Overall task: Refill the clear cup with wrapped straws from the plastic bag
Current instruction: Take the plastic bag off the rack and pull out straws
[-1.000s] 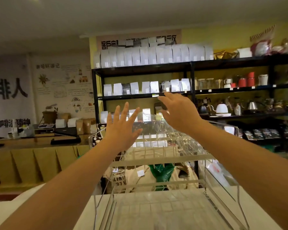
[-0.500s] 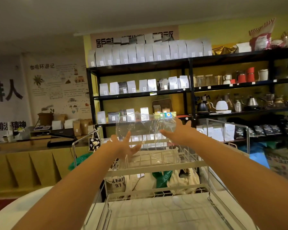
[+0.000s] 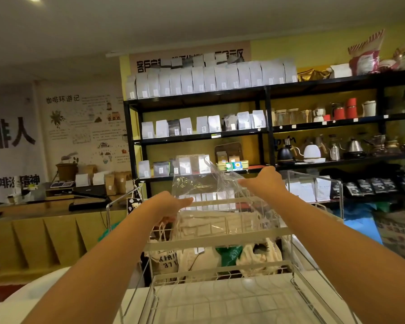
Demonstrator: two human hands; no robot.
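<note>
Near the middle of the frame, a crinkled clear plastic bag (image 3: 211,190) stands on the top tier of a white wire rack (image 3: 220,239), probably stored there above the counter. Both arms reach forward: the left hand (image 3: 171,206) pinches the bag's lower left side, and the right hand (image 3: 264,181) grips its upper right edge with closed fingers. Neither straws nor the clear cup can be made out.
</note>
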